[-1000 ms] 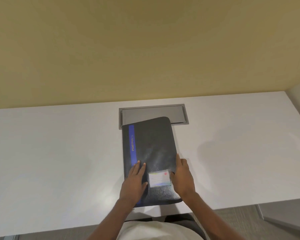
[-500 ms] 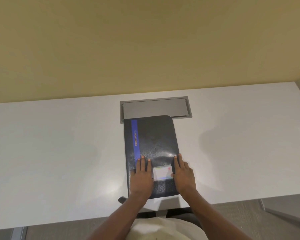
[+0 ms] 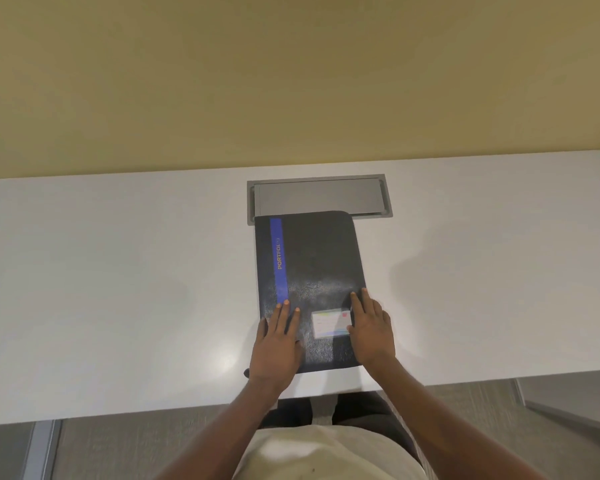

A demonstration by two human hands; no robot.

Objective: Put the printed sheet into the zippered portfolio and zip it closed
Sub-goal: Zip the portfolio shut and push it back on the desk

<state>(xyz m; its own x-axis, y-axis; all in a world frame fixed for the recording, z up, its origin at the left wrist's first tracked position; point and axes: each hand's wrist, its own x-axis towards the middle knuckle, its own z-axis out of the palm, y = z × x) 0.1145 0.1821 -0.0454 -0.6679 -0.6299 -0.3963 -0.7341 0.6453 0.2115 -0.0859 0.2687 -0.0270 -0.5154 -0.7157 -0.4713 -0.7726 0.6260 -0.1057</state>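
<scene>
The white desk (image 3: 118, 289) fills the frame's middle, and the black portfolio (image 3: 312, 271), skewed a second ago, now lies squared at centre with its top edge over the grey hatch (image 3: 317, 197). Both the left hand (image 3: 278, 344) and right hand (image 3: 371, 327) rest flat, fingers spread, on its lower corners. No sheet shows, so it is probably inside, though the zip is too small to judge.

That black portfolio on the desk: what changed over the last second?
The black zippered portfolio with a blue stripe, tilted a second ago, has been squared up on the white desk. The left hand and right hand flattened onto its near end. It stayed closed, its far edge overlapping the grey cable hatch.
</scene>
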